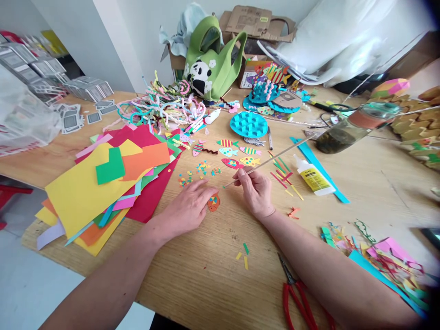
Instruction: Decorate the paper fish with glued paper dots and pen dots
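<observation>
My right hand (254, 190) pinches a long thin wooden stick (282, 153) between thumb and fingers, its lower tip pointing left near my left hand. A tiny greenish speck shows at that tip. With its fingers stretched out, my left hand (187, 204) lies on the table, fingertips at the upper edge of a small orange paper fish (213, 202). That fish bears blue and yellow pieces and is partly covered by the fingers. Just beyond the left hand are tiny paper bits (185, 178). Finished-looking paper fish, among them a red fish (232, 163), lie above both hands.
Coloured paper sheets (75, 188) are stacked at left. To the right are a glue bottle (313, 176), paper strips (283, 178), a tea bottle (357, 128) and paper scraps (378, 256). Red-handled scissors (295, 293) lie beneath my right forearm. Pipe cleaners (165, 107) pile up behind.
</observation>
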A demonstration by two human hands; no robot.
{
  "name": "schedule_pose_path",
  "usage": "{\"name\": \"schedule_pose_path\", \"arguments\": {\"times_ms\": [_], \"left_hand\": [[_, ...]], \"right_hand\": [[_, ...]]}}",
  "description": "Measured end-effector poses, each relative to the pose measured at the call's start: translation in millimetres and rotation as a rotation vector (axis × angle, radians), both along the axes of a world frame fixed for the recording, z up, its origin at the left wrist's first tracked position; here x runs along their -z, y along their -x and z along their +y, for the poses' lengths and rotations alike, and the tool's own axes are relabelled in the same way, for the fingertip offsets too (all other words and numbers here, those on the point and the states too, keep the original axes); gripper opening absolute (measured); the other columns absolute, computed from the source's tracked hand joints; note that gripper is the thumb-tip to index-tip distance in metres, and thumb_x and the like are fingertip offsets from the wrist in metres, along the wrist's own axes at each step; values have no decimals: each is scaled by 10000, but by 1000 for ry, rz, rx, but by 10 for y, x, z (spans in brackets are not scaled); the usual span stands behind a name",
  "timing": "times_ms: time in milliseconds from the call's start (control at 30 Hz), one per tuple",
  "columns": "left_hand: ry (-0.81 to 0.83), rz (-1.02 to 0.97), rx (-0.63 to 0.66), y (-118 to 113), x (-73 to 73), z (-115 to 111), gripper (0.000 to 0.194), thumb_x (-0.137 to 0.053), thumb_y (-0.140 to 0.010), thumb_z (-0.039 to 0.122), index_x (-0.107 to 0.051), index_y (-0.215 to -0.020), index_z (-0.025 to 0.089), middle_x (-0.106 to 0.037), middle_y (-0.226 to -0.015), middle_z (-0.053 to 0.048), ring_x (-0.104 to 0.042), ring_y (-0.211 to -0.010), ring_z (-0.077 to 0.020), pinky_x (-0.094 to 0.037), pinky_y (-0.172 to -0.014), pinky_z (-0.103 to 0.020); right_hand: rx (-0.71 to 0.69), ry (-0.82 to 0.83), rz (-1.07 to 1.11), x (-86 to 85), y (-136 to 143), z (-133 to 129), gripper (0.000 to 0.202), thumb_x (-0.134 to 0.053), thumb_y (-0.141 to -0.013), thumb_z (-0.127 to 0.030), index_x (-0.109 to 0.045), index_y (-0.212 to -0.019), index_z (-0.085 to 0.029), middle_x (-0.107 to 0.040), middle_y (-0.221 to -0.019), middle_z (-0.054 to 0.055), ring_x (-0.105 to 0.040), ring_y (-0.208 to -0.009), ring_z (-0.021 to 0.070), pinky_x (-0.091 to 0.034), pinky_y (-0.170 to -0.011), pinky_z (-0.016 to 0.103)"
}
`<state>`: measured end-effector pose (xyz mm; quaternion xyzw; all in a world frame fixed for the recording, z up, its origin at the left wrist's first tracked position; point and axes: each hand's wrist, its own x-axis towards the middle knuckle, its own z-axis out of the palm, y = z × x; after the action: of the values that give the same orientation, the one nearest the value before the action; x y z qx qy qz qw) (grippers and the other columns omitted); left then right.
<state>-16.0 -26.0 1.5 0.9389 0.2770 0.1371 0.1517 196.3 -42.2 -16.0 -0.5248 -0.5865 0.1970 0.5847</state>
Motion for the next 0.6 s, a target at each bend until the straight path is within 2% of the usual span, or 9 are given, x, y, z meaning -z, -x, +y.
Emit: {"name": "schedule_pose_path", "arguments": {"times_ms": [133,267,500,600], "left_hand": [[-35,-23,-3,-45,-9,10,375,-525,-879,37,-519,-1234,157,-611,-1219,-94,-480,-1231,-244,-433,-1054,-436],[-76,-30,-64,-69,0,-7,346,-618,-878,128,-529,-1211,151,-631,-1143,-102,-536,-1114,-253,-476,-971,-433],[-102,-20,-135,-31,-39,-9,413,-685,-864,338,-559,-1199,132,-635,-1111,-100,-530,-1078,-270,-464,-964,-445],[-63,-22,-98,2,-97,20,449,-731,-826,336,-576,-1200,142,-622,-1150,-90,-510,-1114,-268,-448,-995,-443]], "right_hand": [[-11,-18,7,-5,-1,6,318,-504,-956,-365,-623,-724,-184,-616,-623,-8,-594,-546,107,-451,-527,233],[-4,-17,-17,4,-3,-15,298,-511,-956,-340,-624,-729,-183,-612,-613,-10,-595,-543,106,-442,-521,230],[-35,-23,-81,9,8,-49,300,-500,-961,-334,-618,-726,-189,-611,-617,-7,-591,-558,115,-452,-554,248],[-13,-10,-70,-10,17,-47,315,-493,-962,-342,-620,-720,-185,-607,-600,-6,-592,-547,115,-450,-543,246]]}}
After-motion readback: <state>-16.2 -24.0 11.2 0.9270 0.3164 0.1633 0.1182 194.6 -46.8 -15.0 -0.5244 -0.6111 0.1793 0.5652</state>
